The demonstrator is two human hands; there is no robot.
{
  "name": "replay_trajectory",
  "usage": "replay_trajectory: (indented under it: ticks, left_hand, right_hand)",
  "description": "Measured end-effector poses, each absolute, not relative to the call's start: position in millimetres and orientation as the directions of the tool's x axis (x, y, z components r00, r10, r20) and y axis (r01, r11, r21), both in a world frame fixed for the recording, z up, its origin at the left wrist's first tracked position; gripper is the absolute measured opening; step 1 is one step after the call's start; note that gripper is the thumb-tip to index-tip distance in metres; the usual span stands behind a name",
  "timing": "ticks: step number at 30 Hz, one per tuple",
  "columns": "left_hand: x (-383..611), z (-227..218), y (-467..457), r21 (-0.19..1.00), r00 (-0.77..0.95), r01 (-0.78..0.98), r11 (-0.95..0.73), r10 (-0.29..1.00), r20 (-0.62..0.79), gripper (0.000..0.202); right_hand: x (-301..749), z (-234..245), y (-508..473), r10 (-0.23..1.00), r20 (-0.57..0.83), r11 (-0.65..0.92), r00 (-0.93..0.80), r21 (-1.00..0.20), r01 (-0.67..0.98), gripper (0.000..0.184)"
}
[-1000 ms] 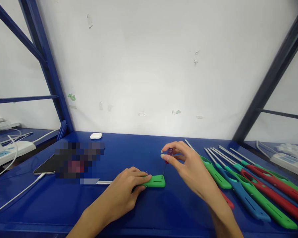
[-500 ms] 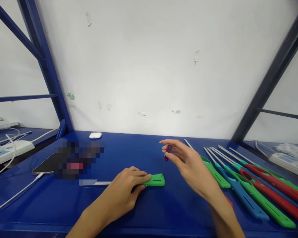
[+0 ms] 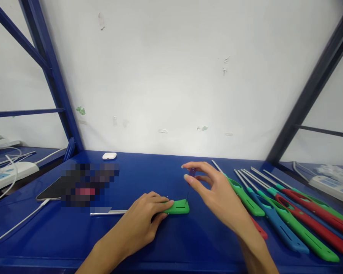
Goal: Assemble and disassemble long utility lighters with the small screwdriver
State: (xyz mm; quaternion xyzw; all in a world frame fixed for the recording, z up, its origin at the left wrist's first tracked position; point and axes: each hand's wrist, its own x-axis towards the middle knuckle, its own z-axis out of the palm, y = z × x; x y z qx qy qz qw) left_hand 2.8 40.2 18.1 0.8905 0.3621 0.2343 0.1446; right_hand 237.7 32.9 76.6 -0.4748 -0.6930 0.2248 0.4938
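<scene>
A green long-necked lighter lies flat on the blue table, its metal tube pointing left. My left hand is closed over its middle and holds it down, hiding the trigger part. Above the lighter's right end, a small screwdriver with a dark red-purple handle stands nearly upright. Its thin shaft meets the green handle near the end. My right hand has thumb and fingers around the screwdriver handle.
Several lighters in blue, red and green lie side by side on the right. At the left are a phone with a white cable and a blurred patch. A white earphone case sits near the wall. Blue posts flank the table.
My right hand's thumb and fingers have shifted slightly left around the screwdriver handle, covering more of it. The left hand and the green lighter stay in place.
</scene>
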Motion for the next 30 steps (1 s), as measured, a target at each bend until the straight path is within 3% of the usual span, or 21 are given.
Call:
replay_trajectory:
  ticks: [3, 8, 14, 19, 25, 30]
  left_hand:
    - [2.5, 16.9, 41.3, 0.424, 0.624, 0.584, -0.693, 0.717, 0.312, 0.044]
    - [2.9, 16.5, 42.8, 0.420, 0.625, 0.585, -0.694, 0.716, 0.312, 0.044]
    - [3.0, 17.8, 41.0, 0.420, 0.624, 0.587, -0.692, 0.717, 0.310, 0.046]
    - [3.4, 17.3, 41.5, 0.423, 0.624, 0.586, -0.691, 0.718, 0.308, 0.045]
    - [3.2, 16.6, 41.6, 0.422, 0.629, 0.577, -0.700, 0.710, 0.316, 0.045]
    - [3.9, 17.1, 42.3, 0.420, 0.623, 0.584, -0.695, 0.715, 0.317, 0.046]
  right_hand:
    - [238.4, 77.8, 32.9, 0.881, 0.471, 0.445, -0.048, -0.790, 0.422, 0.012]
    - [239.2, 80.8, 31.9, 0.898, 0.426, 0.434, -0.109, -0.818, 0.378, 0.028]
    - [239.8, 78.2, 33.1, 0.886, 0.457, 0.440, -0.077, -0.777, 0.450, 0.012]
    - [241.9, 79.5, 32.3, 0.895, 0.438, 0.425, -0.082, -0.782, 0.457, 0.024]
    - [238.8, 78.7, 32.4, 0.881, 0.468, 0.445, -0.072, -0.764, 0.467, 0.010]
    - [241.1, 77.5, 33.9, 0.878, 0.473, 0.445, -0.069, -0.757, 0.478, 0.025]
